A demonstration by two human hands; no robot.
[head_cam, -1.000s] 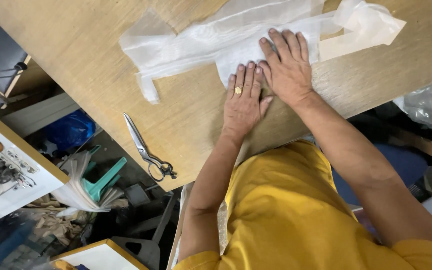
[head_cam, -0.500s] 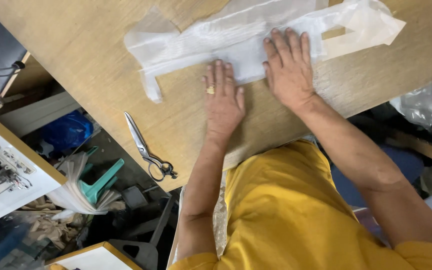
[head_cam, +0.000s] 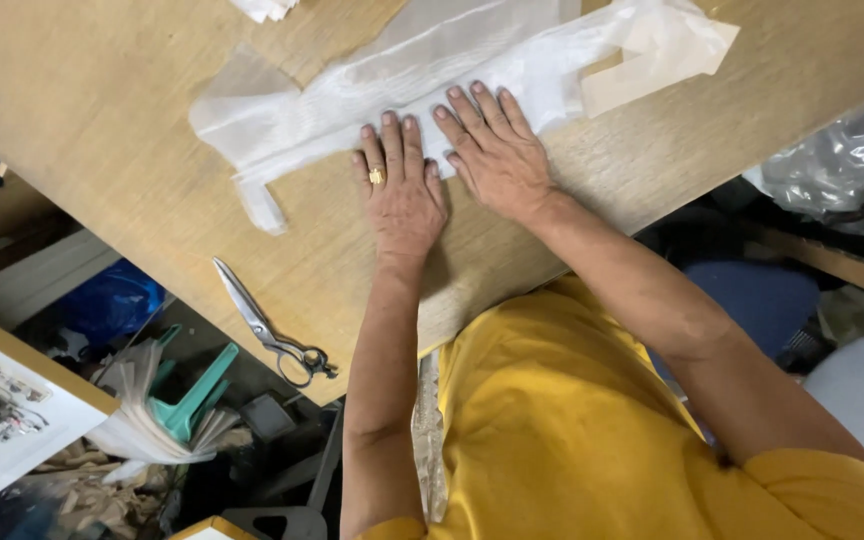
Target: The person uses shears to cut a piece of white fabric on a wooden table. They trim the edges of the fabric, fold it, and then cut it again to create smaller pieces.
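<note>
The left hand (head_cam: 404,195) has slid back beside the right hand (head_cam: 497,155); both lie flat, gripping nothing, pressing the white cloth (head_cam: 422,75) on the table (head_cam: 102,110). Scissors (head_cam: 270,327) lie left of the hands, untouched.

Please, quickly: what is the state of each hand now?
Left hand: open, flat, fingers on the white sheer fabric, holding nothing.
Right hand: open, flat on the same fabric, holding nothing.
</note>
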